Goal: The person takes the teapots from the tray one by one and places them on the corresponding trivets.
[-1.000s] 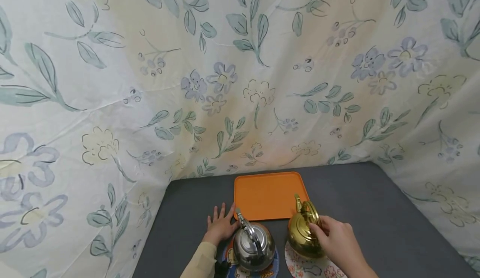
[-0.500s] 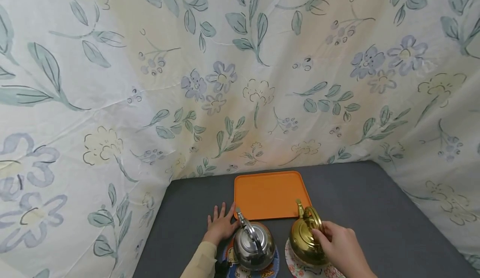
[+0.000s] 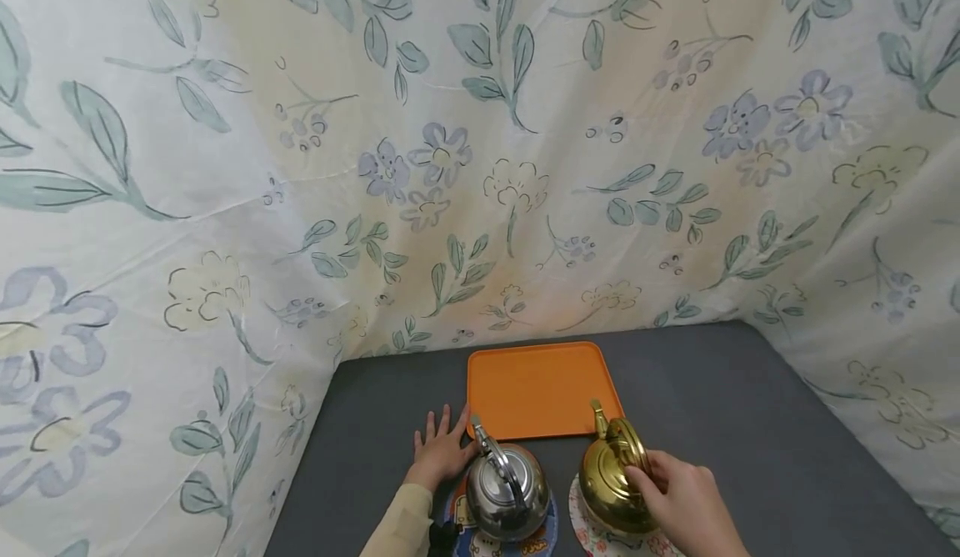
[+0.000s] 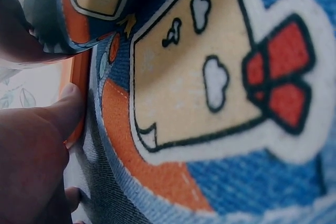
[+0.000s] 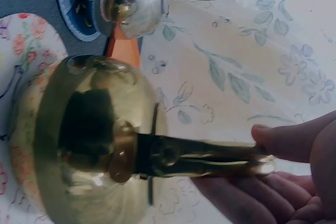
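Note:
My right hand (image 3: 688, 494) grips the raised handle of a gold kettle (image 3: 606, 490), thumb on one side and fingers on the other. The kettle sits over a round floral mat (image 3: 582, 524), its spout pointing away toward the tray. In the right wrist view the gold handle (image 5: 205, 156) lies between thumb and fingers. My left hand (image 3: 438, 457) rests with fingers spread on the dark table, beside a silver kettle (image 3: 495, 517) and at the near left corner of an orange tray (image 3: 536, 390). The left thumb (image 4: 68, 106) is right at the tray's edge.
Under the silver kettle lies a round blue mat (image 3: 552, 532) with printed pictures, filling much of the left wrist view. The grey tabletop (image 3: 705, 398) extends to both sides. Floral cloth (image 3: 517, 232) hangs behind the table and along both sides.
The gold kettle, held by my right hand, has come slightly toward me and right, down over the floral mat, and barely moved in the last half second. My left hand has stayed put.

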`<control>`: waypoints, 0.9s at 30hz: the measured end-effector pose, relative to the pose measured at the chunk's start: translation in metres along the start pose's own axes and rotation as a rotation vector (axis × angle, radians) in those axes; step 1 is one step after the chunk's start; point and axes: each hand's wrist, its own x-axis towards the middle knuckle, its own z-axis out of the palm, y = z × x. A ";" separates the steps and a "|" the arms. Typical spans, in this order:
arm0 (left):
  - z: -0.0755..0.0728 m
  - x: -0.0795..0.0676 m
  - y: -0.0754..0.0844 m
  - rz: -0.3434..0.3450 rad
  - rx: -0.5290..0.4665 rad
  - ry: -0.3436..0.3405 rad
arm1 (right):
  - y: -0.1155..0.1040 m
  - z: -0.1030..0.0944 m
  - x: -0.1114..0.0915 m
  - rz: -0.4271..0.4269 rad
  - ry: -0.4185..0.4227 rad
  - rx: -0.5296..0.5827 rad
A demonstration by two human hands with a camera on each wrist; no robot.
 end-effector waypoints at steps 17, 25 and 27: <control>0.001 0.002 -0.001 0.008 -0.009 0.015 | 0.009 0.003 0.002 0.021 0.005 -0.004; 0.003 0.009 -0.002 0.017 -0.047 0.084 | 0.011 -0.006 0.008 0.018 -0.038 -0.007; -0.002 0.008 -0.004 0.027 -0.074 0.158 | 0.014 -0.015 0.011 -0.014 -0.017 -0.039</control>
